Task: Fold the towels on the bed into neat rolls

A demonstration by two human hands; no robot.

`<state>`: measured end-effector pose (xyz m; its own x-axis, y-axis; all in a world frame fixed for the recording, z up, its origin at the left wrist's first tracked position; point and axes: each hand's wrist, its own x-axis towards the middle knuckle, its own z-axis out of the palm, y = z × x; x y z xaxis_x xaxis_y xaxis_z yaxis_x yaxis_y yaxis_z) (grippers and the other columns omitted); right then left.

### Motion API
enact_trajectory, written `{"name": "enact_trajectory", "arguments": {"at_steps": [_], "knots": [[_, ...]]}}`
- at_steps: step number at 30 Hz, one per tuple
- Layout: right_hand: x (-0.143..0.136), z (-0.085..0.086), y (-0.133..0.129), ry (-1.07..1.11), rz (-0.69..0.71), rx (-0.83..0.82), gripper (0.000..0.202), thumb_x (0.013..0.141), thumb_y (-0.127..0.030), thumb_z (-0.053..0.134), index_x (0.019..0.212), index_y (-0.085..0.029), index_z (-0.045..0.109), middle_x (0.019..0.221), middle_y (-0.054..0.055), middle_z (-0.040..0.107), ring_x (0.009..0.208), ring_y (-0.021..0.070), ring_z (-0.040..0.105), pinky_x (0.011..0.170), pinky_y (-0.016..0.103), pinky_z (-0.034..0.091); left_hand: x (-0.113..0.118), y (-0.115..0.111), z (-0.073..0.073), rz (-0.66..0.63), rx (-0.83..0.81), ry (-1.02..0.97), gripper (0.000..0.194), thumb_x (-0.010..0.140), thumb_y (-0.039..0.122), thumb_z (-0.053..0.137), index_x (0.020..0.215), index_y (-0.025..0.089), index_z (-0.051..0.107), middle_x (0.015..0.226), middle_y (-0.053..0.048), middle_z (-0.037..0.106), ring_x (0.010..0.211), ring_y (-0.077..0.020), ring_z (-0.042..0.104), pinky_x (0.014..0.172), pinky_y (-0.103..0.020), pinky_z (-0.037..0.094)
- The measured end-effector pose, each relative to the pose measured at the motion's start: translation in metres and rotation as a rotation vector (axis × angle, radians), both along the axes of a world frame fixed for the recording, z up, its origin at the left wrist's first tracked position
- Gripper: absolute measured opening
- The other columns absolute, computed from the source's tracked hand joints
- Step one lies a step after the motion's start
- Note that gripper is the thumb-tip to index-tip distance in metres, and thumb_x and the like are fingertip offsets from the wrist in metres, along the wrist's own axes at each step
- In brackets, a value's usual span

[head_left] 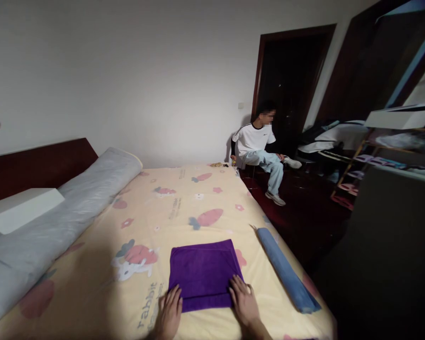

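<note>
Purple cloth [205,271] btwn L/R hands [172,307] [245,301]

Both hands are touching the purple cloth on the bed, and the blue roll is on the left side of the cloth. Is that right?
Not quite: the head view shows the blue roll to the right of the purple cloth. The left hand and right hand do touch the cloth on the bed.
</note>
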<state>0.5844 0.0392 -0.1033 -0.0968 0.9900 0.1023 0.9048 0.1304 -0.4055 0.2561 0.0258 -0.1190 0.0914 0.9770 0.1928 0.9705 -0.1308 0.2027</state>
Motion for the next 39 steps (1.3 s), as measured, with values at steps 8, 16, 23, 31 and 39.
{"name": "enact_trajectory", "arguments": {"at_steps": [8,16,23,31,39], "knots": [[-0.022,0.015,-0.011,0.092,0.178,0.005,0.048,0.101,-0.043,0.026,0.140,-0.030,0.051,0.151,0.005,0.042,0.141,0.0234,0.036,0.114,0.048,0.028,0.005,-0.007,0.008,0.022,0.052,-0.005,0.045,0.092,0.023,0.034,0.125,0.028,0.063,0.138,-0.003,0.061,0.131,-0.0204,0.051,0.108,-0.040,0.042],[-0.055,0.018,0.011,0.063,0.207,-0.100,0.048,0.099,-0.047,0.032,0.138,-0.030,0.053,0.148,0.006,0.047,0.139,0.0261,0.039,0.113,0.052,0.028,0.058,0.011,0.020,-0.187,-0.295,-0.102,0.054,0.091,0.024,0.031,0.143,0.034,0.041,0.154,0.000,0.040,0.141,-0.0190,0.038,0.115,-0.049,0.034],[0.049,-0.004,0.019,-0.052,-0.114,0.009,0.048,0.096,-0.043,0.035,0.136,-0.024,0.056,0.149,0.010,0.046,0.140,0.0305,0.037,0.108,0.057,0.033,-0.053,-0.003,0.019,0.258,0.009,0.136,0.045,0.091,0.024,0.033,0.119,0.027,0.067,0.132,-0.004,0.065,0.128,-0.0217,0.053,0.107,-0.043,0.040],[-0.011,0.008,-0.030,0.124,0.279,0.080,0.040,0.095,-0.026,0.038,0.126,-0.026,0.063,0.137,0.008,0.060,0.125,0.0234,0.055,0.106,0.041,0.040,0.015,-0.014,0.011,-0.257,0.103,0.098,0.046,0.086,0.018,0.043,0.128,0.029,0.060,0.131,0.000,0.065,0.123,-0.0190,0.057,0.105,-0.032,0.047],[-0.021,-0.023,-0.035,0.050,0.326,-0.017,0.069,0.075,-0.011,0.045,0.143,-0.022,0.047,0.151,0.007,0.042,0.139,0.0257,0.039,0.112,0.042,0.033,0.052,-0.024,-0.001,-0.370,-0.217,0.185,0.064,0.081,0.011,0.043,0.142,0.029,0.045,0.149,-0.002,0.050,0.137,-0.0222,0.044,0.116,-0.039,0.037]]}}
